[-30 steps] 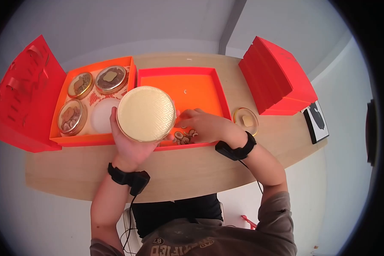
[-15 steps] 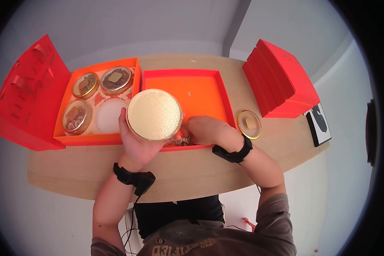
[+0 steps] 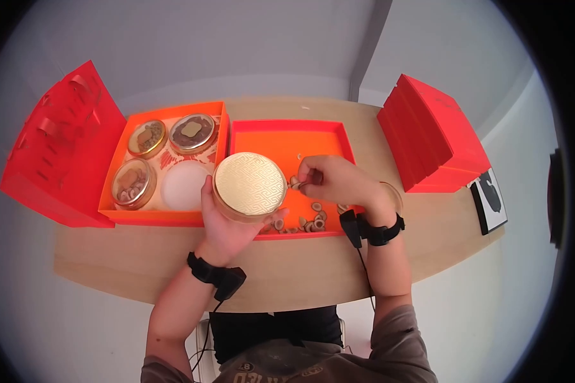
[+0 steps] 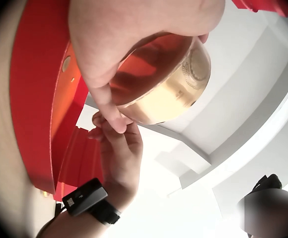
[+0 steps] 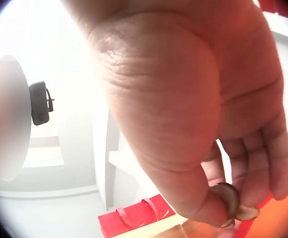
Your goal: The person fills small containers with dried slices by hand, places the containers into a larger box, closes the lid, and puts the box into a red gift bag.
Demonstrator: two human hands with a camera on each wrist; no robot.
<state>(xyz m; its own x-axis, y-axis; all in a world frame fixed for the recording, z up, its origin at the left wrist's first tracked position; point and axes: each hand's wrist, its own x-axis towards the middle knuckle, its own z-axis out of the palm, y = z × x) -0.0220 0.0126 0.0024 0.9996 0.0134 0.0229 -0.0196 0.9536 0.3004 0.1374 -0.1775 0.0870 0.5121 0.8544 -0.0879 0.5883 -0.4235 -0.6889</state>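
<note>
My left hand [image 3: 227, 230] grips a round gold jar [image 3: 249, 183], its patterned gold end turned up toward the head camera. In the left wrist view, the fingers wrap the jar's shiny side [image 4: 168, 94]. Close by the jar's right side, my right hand [image 3: 338, 180] pinches small dried mushrooms [image 5: 228, 198] between thumb and fingers. More dried mushrooms [image 3: 316, 223] lie along the near edge of a shallow red tray [image 3: 347, 140] with an orange inside, below both hands. A clear gold-rimmed lid [image 3: 395, 191] is mostly hidden behind the right wrist.
On the left, an orange box [image 3: 218, 137] holds three filled jars and a white round recess [image 3: 186, 185]. A red bag [image 3: 64, 147] stands beyond it. At the right are a red box [image 3: 428, 140] and a black-and-white package [image 3: 489, 201] on the wooden table [image 3: 140, 262].
My right hand has risen from the mushrooms at the tray's near edge to beside the jar, now pinching some. The left hand still holds the jar; the whole head view has shifted slightly.
</note>
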